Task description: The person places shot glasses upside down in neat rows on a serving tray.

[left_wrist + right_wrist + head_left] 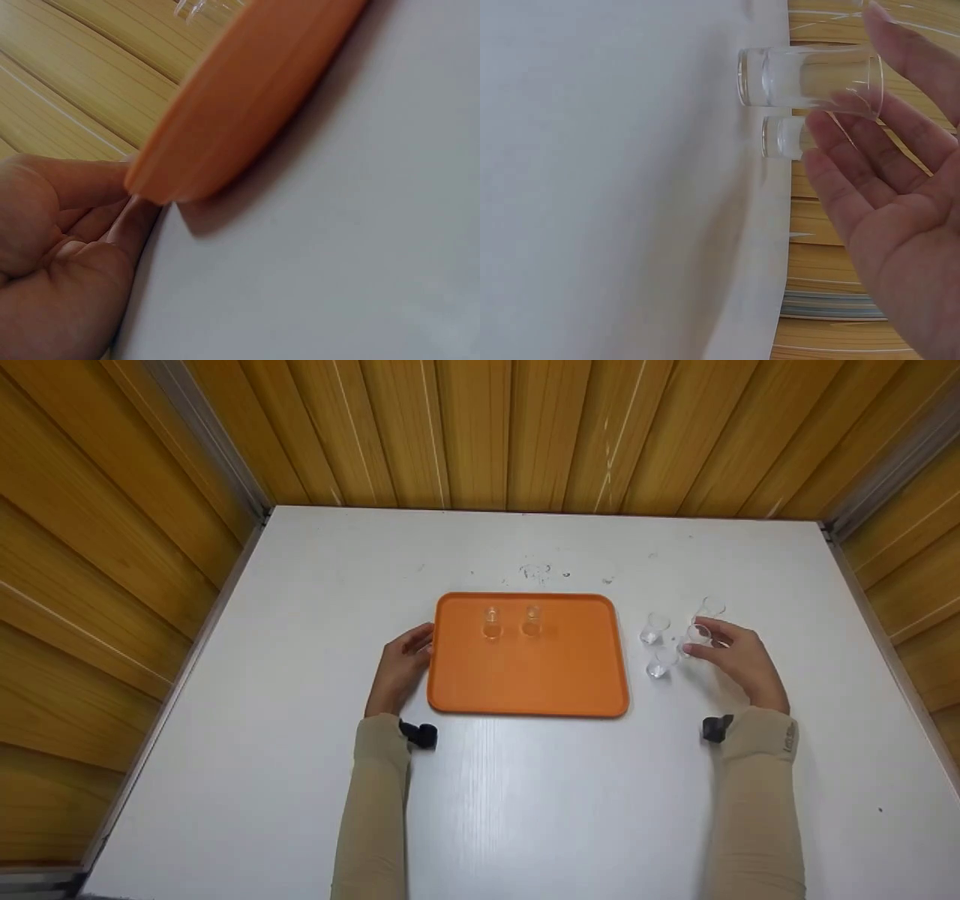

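An orange tray [525,682] lies on the white table, with two small clear glasses [491,624] standing near its far side. My left hand [400,669] grips the tray's left edge; in the left wrist view one digit is at the upper rim and another finger [139,225] reaches under the corner. To the right of the tray several more clear glasses [655,630] stand in a cluster. Around one clear glass [810,79] is my right hand [742,664], its thumb on one side and fingers on the other, with a gap between thumb and glass in the right wrist view.
A second clear glass [780,139] stands behind the nearer one in the right wrist view. Yellow wood-look panels [480,435] wall the white table [547,810] at the back and both sides. Dark scuff marks [535,572] show behind the tray.
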Available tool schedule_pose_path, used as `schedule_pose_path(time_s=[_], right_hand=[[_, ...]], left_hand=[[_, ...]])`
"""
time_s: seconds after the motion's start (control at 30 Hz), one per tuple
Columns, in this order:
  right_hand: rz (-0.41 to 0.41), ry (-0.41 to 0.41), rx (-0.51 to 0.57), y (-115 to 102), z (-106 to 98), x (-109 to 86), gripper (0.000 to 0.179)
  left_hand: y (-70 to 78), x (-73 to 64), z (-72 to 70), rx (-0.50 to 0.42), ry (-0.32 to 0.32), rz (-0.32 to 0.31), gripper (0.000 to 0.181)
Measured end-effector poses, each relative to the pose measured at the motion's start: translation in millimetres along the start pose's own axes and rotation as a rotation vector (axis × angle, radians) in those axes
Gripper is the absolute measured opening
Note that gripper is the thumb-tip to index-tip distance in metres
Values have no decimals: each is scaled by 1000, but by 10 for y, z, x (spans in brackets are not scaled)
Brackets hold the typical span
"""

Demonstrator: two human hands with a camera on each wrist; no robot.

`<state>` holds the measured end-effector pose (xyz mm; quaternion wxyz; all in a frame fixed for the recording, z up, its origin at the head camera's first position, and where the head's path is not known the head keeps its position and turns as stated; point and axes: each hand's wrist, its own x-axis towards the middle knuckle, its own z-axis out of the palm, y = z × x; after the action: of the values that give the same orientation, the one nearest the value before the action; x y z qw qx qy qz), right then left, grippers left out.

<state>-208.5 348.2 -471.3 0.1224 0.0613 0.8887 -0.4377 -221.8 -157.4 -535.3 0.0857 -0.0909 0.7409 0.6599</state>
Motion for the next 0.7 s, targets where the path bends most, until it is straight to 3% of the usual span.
schedule_pose_path(time_s=[0.7], right_hand=[[27,4,43,205,69,53,73]], left_hand=[[6,5,11,-25,6,-30,42]])
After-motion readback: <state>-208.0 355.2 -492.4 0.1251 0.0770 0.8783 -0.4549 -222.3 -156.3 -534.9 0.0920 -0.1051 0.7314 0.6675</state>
